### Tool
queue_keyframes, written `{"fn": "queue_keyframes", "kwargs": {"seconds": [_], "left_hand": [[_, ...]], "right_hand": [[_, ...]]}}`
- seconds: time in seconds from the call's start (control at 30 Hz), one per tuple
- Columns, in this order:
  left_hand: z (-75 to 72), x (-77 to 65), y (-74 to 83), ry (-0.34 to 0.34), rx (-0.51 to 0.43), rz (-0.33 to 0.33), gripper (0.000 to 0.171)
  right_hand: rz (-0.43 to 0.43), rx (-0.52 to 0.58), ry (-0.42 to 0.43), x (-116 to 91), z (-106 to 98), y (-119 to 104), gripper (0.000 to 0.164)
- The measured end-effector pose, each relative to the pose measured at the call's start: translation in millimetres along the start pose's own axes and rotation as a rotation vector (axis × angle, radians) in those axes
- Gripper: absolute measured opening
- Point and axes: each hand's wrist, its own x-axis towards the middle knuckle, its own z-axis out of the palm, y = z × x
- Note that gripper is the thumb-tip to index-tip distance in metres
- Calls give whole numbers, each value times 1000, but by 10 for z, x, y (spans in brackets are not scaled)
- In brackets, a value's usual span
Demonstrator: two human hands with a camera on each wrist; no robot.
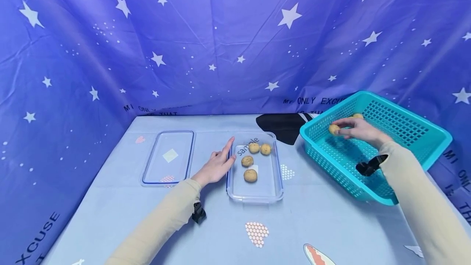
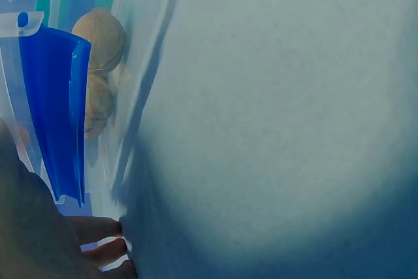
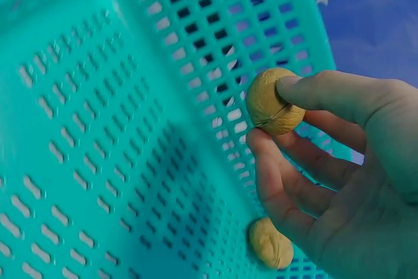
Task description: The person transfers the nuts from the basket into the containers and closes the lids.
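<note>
My right hand [image 1: 362,132] is over the teal plastic basket [image 1: 329,171] and pinches a walnut [image 3: 271,106] between thumb and fingertips. Another walnut [image 3: 271,243] lies in the basket below those fingers in the right wrist view. To the left, a clear lidless food container [image 1: 257,198] with blue side clips holds several walnuts [image 1: 250,175], mostly toward its far half and left side. My left hand [image 1: 215,166] rests at the container's left edge, with its index finger extended along the rim and its thumb touching the side. The left wrist view shows a blue clip [image 2: 55,109] beside that hand.
A clear lid with a blue seal [image 1: 169,171] lies flat left of the container. Everything stands on a light blue patterned cloth [image 1: 213,236]. A blue starry curtain [image 1: 220,44] hangs behind and at both sides.
</note>
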Motion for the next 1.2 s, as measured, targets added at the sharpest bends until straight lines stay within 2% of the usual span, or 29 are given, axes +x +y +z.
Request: {"fn": "queue_keyframes", "kwargs": {"seconds": [0.6,0.93,1.2], "left_hand": [[1,-15,1,-6,-14,1,62],[9,-13,2,-9,-19,-7,62],[-11,-5,18,-10,-20,-4,62]], "right_hand": [[-94,-1,18,-197,106,-317,51],[-151,-37,14,-299,244,-657,48],[-193,0,5,-299,410,-954,46]]}}
